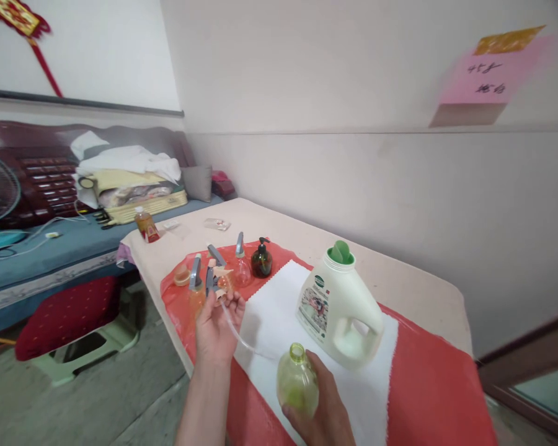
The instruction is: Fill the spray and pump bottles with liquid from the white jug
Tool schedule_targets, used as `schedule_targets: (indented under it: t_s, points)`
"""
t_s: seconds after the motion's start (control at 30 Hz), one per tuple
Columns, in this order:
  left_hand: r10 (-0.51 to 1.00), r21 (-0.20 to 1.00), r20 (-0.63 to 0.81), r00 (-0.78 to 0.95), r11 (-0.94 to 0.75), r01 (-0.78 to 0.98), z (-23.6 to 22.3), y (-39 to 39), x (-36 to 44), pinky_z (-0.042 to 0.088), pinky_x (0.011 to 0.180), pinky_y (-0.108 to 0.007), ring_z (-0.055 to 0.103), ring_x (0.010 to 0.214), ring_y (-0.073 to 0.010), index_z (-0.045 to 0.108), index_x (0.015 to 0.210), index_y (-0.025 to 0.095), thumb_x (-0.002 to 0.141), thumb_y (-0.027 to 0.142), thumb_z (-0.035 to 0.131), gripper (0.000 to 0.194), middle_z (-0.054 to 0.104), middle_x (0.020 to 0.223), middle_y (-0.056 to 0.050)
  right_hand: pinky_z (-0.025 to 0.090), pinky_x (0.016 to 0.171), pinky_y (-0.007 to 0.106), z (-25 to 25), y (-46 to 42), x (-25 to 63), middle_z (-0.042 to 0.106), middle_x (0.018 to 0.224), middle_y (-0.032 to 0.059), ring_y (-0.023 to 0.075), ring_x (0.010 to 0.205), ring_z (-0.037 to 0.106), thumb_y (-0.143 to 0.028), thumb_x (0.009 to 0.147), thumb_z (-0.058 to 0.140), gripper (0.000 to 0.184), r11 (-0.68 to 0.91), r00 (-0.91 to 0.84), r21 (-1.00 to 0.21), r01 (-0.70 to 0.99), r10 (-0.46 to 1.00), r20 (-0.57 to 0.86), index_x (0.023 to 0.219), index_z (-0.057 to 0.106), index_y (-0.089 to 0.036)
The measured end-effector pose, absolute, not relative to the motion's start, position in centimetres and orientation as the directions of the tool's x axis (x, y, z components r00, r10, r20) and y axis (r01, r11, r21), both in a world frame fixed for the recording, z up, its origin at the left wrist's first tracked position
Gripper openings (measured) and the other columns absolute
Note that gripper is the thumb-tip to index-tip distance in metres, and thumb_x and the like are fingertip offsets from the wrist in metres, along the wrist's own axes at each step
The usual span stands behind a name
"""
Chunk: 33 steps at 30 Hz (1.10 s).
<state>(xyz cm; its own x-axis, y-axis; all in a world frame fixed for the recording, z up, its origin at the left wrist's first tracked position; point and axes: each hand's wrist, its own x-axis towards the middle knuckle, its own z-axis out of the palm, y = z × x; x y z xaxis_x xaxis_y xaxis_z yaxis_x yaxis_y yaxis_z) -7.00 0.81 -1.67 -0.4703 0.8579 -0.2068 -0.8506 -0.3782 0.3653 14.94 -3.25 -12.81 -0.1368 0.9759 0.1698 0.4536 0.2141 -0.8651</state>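
Observation:
In my left hand [218, 325] is a trigger spray head [211, 280], grey with a peach-coloured collar. Its clear dip tube [242, 342] curves down to the right, with its end beside the green bottle. My right hand [328, 396] is wrapped round this small translucent green bottle [297, 384]. The bottle's neck is uncapped and faces up. Just beyond stands a large pale detergent jug [341, 303] with a green spout in its open top. Behind my left hand are an orange spray bottle [196, 297], a pink spray bottle [243, 269] and a dark pump bottle [261, 261].
A white cloth [279, 297] lies over red sheeting [437, 378] on the pale table [404, 282]. A tape roll [181, 276] is at the sheeting's left edge. Farther left stands a drink bottle [147, 225]. A red-topped stool [69, 316] is on the floor.

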Motion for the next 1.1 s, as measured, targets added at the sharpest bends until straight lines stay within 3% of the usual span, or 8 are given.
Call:
schedule_targets:
  t_s: [0.23,0.37,0.53,0.67,0.8,0.93,1.0,1.1]
  points:
    - [0.872,0.378,-0.16,-0.463,-0.38,-0.844,-1.9,0.5,-7.4,0.055,0.076,-0.031,0.067,0.075,-0.0165,0.064,0.073,0.018,0.08,0.032,0.069,0.016,0.066,0.07,-0.003,0.042,0.103,0.047,-13.7,1.0,10.9,0.055,0.134,0.0107,0.0307,0.122,0.054,-0.025,0.07,0.065,0.076,0.276,-0.209,-0.804,0.526,0.959,0.192,0.139,0.032,-0.023]
    - [0.876,0.352,-0.175,-0.449,-0.37,-0.86,-2.0,0.6,-7.3,0.055,0.077,-0.03,0.067,0.077,-0.0168,0.064,0.073,0.017,0.081,0.031,0.068,0.017,0.066,0.071,-0.003,0.036,0.11,0.047,-13.9,0.5,11.2,0.048,0.143,0.0126,0.0309,0.133,0.044,-0.028,0.07,0.067,0.083,0.268,-0.187,-0.815,0.514,0.962,0.198,0.142,0.028,-0.021]
    - [0.876,0.271,-0.237,-0.419,-0.355,-0.895,-1.9,0.7,-7.1,0.057,0.074,-0.031,0.067,0.076,-0.0177,0.065,0.074,0.014,0.087,0.029,0.059,0.021,0.066,0.073,-0.005,0.03,0.114,0.052,-11.7,-1.4,13.5,0.024,0.157,0.0117,0.0327,0.145,0.025,-0.055,0.088,0.048,0.076,0.037,0.159,-0.916,0.4,0.981,0.109,0.149,0.015,-0.024]
    - [0.884,0.241,-0.248,-0.396,-0.339,-0.909,-1.8,0.7,-6.6,0.057,0.073,-0.032,0.066,0.077,-0.0179,0.065,0.075,0.013,0.09,0.028,0.054,0.024,0.065,0.073,-0.006,0.026,0.115,0.054,-9.0,-0.3,14.4,0.009,0.161,0.0135,0.0356,0.147,0.014,-0.064,0.088,0.04,0.087,-0.078,0.301,-0.938,0.337,0.953,0.029,0.152,0.003,-0.02]
    - [0.893,0.248,-0.228,-0.387,-0.331,-0.91,-1.7,0.6,-6.4,0.053,0.057,-0.022,0.066,0.077,-0.018,0.065,0.077,0.013,0.09,0.027,0.053,0.022,0.064,0.074,-0.006,0.029,0.114,0.046,-6.7,3.4,14.1,0.033,0.152,0.0149,0.0307,0.14,0.032,-0.063,0.086,0.047,0.082,0.012,0.332,-0.943,0.332,0.934,0.129,0.149,0.018,-0.02]
    - [0.903,0.235,-0.217,-0.372,-0.321,-0.917,-1.5,0.5,-6.5,0.037,0.039,-0.014,0.065,0.074,-0.0172,0.065,0.076,0.012,0.092,0.026,0.05,0.025,0.063,0.071,-0.007,0.042,0.104,0.043,-5.6,7.1,14.8,0.061,0.125,0.0207,0.0325,0.119,0.056,-0.065,0.077,0.057,0.083,0.028,0.305,-0.948,0.316,0.943,0.129,0.134,0.043,-0.007]
    - [0.899,0.229,-0.23,-0.373,-0.322,-0.919,-1.5,0.5,-6.6,0.043,0.043,-0.015,0.065,0.073,-0.0175,0.065,0.076,0.012,0.092,0.026,0.05,0.026,0.063,0.071,-0.007,0.038,0.107,0.045,-5.4,8.0,15.6,0.059,0.129,0.022,0.0351,0.125,0.051,-0.065,0.07,0.063,0.093,0.038,0.288,-0.941,0.335,0.947,0.141,0.137,0.041,-0.005]
    - [0.891,0.237,-0.224,-0.395,-0.343,-0.909,-1.5,0.6,-6.7,0.055,0.058,-0.024,0.066,0.073,-0.0184,0.066,0.075,0.012,0.092,0.028,0.049,0.028,0.064,0.071,-0.007,0.022,0.116,0.047,-4.9,7.8,17.1,0.031,0.155,0.0193,0.035,0.143,0.027,-0.063,0.061,0.071,0.12,0.074,0.281,-0.917,0.393,0.94,0.196,0.152,0.011,-0.013]
